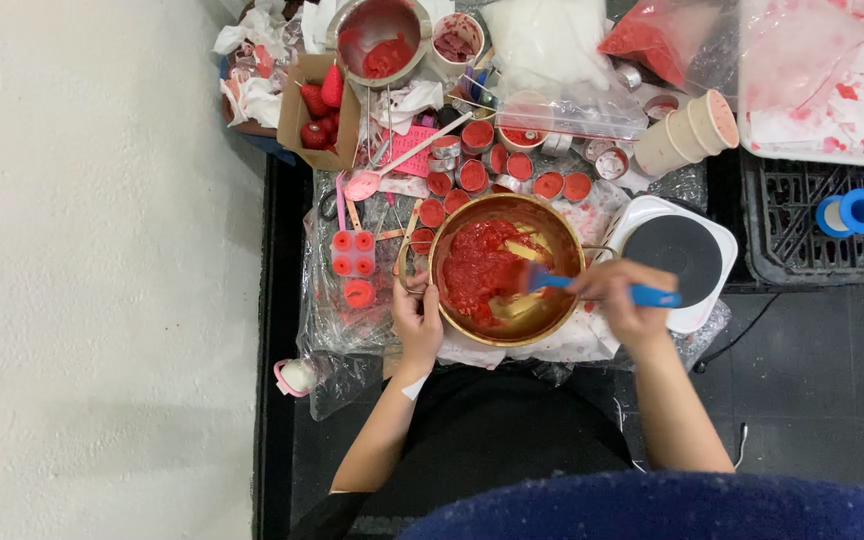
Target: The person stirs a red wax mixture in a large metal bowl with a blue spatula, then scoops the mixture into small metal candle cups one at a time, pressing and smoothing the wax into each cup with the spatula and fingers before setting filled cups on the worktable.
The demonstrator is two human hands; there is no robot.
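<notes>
You had two hands at work: your left hand on one brass pot, your right hand around one blue spatula. One hotplate sat beside it, one steel pot farther back, one pink spoon, one roll of blue tape, and about a dozen small red-filled cups.

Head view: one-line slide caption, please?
Left hand steadies a brass pot of red paste while right hand scrapes with a blue spatula.
</notes>
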